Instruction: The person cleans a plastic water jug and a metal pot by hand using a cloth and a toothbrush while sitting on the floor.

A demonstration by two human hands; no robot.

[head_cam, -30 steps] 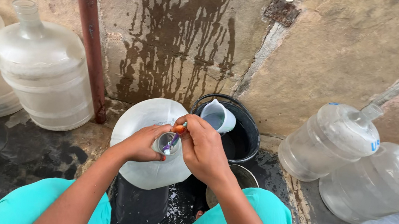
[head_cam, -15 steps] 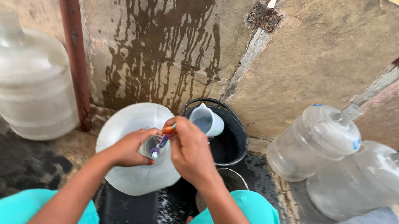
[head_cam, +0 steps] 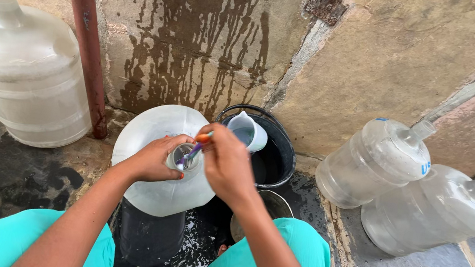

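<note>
Clear plastic water jugs (head_cam: pixel 164 160), four, one black bucket (head_cam: pixel 274 158), two hands

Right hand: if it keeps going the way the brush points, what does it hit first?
The right hand aims the brush into the jug's mouth, gripped by the left hand. Probably the neck's inner wall first; depth unclear.
</note>
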